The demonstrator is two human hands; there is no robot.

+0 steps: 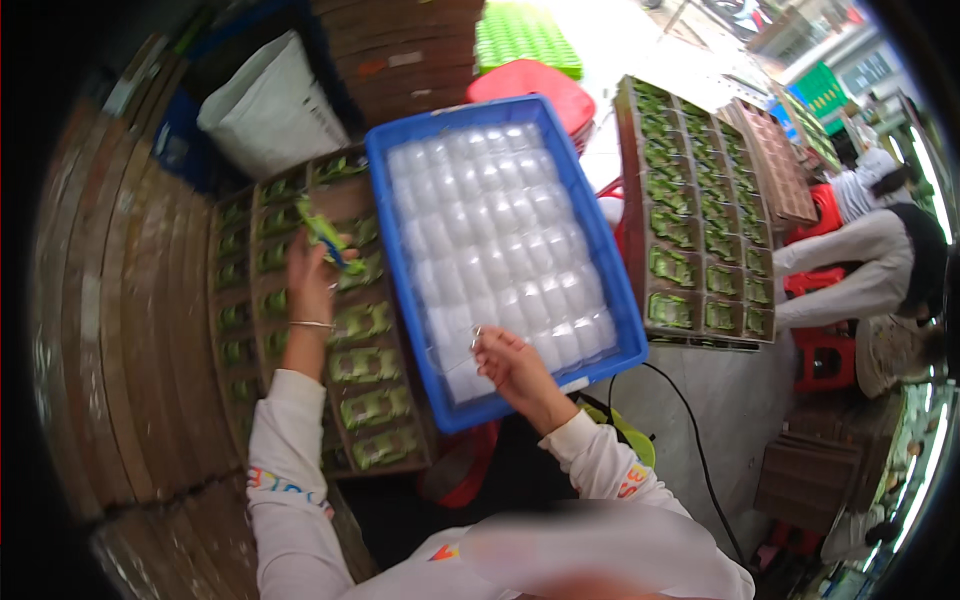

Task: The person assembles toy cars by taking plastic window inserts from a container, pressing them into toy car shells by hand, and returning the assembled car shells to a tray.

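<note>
My left hand is closed around a bright green piece with a blue part, kind unclear, above a brown compartment tray on the left. Similar green pieces lie in that tray's compartments. In front of me a blue plastic crate holds a sheet of clear, rounded blister pockets. Over the crate's near end, my right hand is pinched at the fingertips, with something small and shiny there, too small to name. Whitish material shows under the clear pockets.
Another brown tray of green pieces stands right of the crate. Stacked brown trays line the left side, near a white sack. A red stool is behind the crate. A black cable crosses the floor; other people sit at right.
</note>
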